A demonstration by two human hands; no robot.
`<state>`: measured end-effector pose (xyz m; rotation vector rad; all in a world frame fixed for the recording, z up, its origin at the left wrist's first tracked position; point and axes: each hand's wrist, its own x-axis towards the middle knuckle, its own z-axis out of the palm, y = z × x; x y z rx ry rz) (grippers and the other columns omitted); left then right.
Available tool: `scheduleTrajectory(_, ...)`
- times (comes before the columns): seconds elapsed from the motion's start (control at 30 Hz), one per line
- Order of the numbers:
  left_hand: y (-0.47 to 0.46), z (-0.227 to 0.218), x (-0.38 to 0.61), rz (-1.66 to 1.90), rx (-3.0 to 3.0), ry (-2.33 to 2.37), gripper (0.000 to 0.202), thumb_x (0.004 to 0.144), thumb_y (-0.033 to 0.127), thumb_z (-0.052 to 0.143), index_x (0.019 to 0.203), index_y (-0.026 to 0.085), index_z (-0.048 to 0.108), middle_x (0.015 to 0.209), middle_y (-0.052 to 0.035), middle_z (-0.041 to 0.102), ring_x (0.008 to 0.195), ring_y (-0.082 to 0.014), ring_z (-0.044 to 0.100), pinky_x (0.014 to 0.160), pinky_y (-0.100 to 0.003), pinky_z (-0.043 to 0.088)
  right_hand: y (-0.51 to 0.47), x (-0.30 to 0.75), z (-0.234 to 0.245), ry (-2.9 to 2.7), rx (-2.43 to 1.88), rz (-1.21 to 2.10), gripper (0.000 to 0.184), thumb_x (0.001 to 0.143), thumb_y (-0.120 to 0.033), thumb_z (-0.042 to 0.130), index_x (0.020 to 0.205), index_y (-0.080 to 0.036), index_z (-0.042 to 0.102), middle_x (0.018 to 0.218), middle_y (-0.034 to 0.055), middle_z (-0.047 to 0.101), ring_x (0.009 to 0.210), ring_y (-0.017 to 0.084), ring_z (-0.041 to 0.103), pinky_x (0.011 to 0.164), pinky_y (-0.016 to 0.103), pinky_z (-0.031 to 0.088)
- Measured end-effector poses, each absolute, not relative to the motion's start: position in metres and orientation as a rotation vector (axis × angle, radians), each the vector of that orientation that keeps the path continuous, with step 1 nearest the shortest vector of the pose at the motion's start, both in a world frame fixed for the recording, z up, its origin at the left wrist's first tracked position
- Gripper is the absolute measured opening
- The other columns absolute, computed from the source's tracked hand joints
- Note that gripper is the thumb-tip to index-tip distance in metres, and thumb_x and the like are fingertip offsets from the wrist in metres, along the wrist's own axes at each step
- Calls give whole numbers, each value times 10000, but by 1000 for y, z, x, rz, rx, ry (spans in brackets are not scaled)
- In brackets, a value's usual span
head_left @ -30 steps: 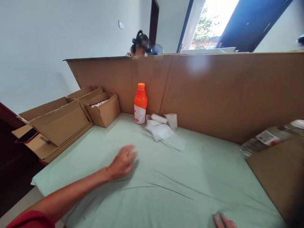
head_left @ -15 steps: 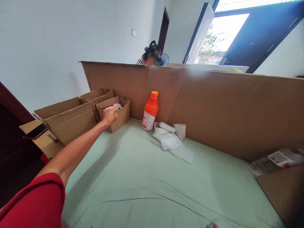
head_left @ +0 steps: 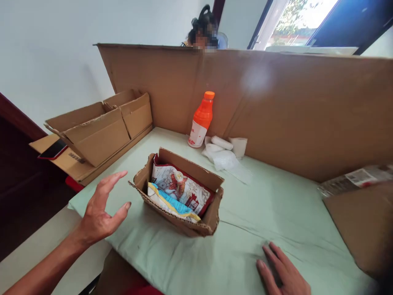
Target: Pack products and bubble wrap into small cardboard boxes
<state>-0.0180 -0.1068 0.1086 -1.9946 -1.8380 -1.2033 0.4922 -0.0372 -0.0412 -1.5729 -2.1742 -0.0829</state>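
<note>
A small cardboard box (head_left: 181,223) stands at the middle of the green-covered table (head_left: 245,229), open at the top. Inside it lie a dark red and white printed food packet (head_left: 184,184) and a blue, yellow and white packet (head_left: 173,205). My left hand (head_left: 102,207) hovers just left of the box, thumb and fingers apart, not touching it. To the right of the box, my right hand (head_left: 284,270) rests low over the cloth with its fingers stretched out and nothing in them.
An orange bottle (head_left: 201,119) stands by the cardboard wall (head_left: 291,106), beside crumpled bubble wrap (head_left: 225,157). Longer open boxes (head_left: 98,131) stand at the left, near a phone (head_left: 53,149). A clear plastic package (head_left: 359,180) lies at the right. A person (head_left: 204,28) is behind the wall.
The small box has come from the back left corner to the middle of the table. My left hand has let go of it, and my right hand has come further into view. The view has tilted down.
</note>
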Motion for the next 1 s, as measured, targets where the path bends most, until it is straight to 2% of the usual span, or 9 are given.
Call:
scheduleTrajectory(0.13, -105, 67, -34, -1267, -2052, -2238, 807, 874, 349, 639, 1568, 257, 237, 1510, -143, 487, 1325, -314, 540, 1114, -521, 438, -46, 441, -14, -2229, -1372, 9, 413, 951, -429, 529, 1323, -256, 582, 1431, 125, 586, 1242, 324, 612, 941, 498, 547)
scheduleTrajectory(0.2, -92, 44, -40, -1366, -2137, -2391, 822, 857, 422, 645, 1557, 218, 265, 1533, -176, 453, 1325, -329, 543, 1115, -524, 435, -52, 411, -3, -2304, -1223, 120, 501, 949, -390, 556, 1432, -274, 490, 1467, 114, 556, 1276, 295, 591, 979, 454, 536)
scheduleTrajectory(0.27, -76, 23, -39, -1493, -2210, -2481, 838, 798, 501, 681, 1508, 188, 364, 1483, -186, 509, 1329, -350, 537, 1124, -524, 428, -57, 383, 3, -2347, -1123, 259, 645, 948, -387, 563, 1540, -254, 346, 1516, 129, 502, 1331, 291, 545, 1020, 439, 520)
scheduleTrajectory(0.37, -57, 1, -28, -1632, -2239, -2600, 748, 637, 544, 780, 1270, 186, 604, 1225, -157, 693, 1215, -390, 614, 1084, -541, 466, -60, 351, 0, -2342, -1040, 435, 857, 930, -475, 568, 1617, -204, 133, 1570, 176, 414, 1387, 333, 481, 1050, 469, 504)
scheduleTrajectory(0.47, -45, -11, -12, -1787, -2165, -2776, 582, 547, 511, 825, 1009, 188, 680, 1036, -144, 744, 1050, -402, 686, 972, -535, 547, -51, 337, -6, -2279, -1034, 554, 944, 912, -539, 571, 1624, -223, 38, 1596, 182, 363, 1411, 356, 446, 1077, 506, 484)
scheduleTrajectory(0.57, -28, -12, 3, -1995, -1986, -2825, 628, 526, 463, 851, 1039, 172, 635, 1115, -161, 726, 1090, -396, 674, 970, -523, 545, -24, 335, -5, -2187, -1082, 662, 893, 920, -506, 578, 1614, -251, 79, 1603, 168, 354, 1419, 348, 435, 1112, 521, 447)
scheduleTrajectory(0.7, 13, -10, 28, -2116, -1910, -2708, 739, 526, 422, 863, 1142, 163, 549, 1220, -169, 672, 1192, -368, 620, 1055, -520, 480, 26, 335, 6, -2053, -1147, 778, 816, 881, -453, 614, 1566, -189, 257, 1562, 179, 419, 1399, 356, 447, 1134, 530, 404)
scheduleTrajectory(0.9, 44, -21, 54, -2264, -1803, -2607, 754, 586, 449, 853, 1201, 185, 507, 1223, -127, 646, 1207, -322, 598, 1090, -489, 448, 80, 361, 18, -2020, -1098, 944, 778, 737, -136, 546, 1499, -195, 399, 1485, 119, 536, 1284, 269, 567, 1063, 439, 479)
scheduleTrajectory(1.0, 36, -25, 57, -2313, -1690, -2623, 727, 623, 467, 836, 1217, 189, 523, 1191, -113, 648, 1208, -318, 596, 1086, -473, 455, 109, 388, 22, -2080, -1153, 828, 544, 773, -130, 515, 1302, -200, 619, 1395, 96, 625, 1282, 248, 577, 1104, 439, 438)
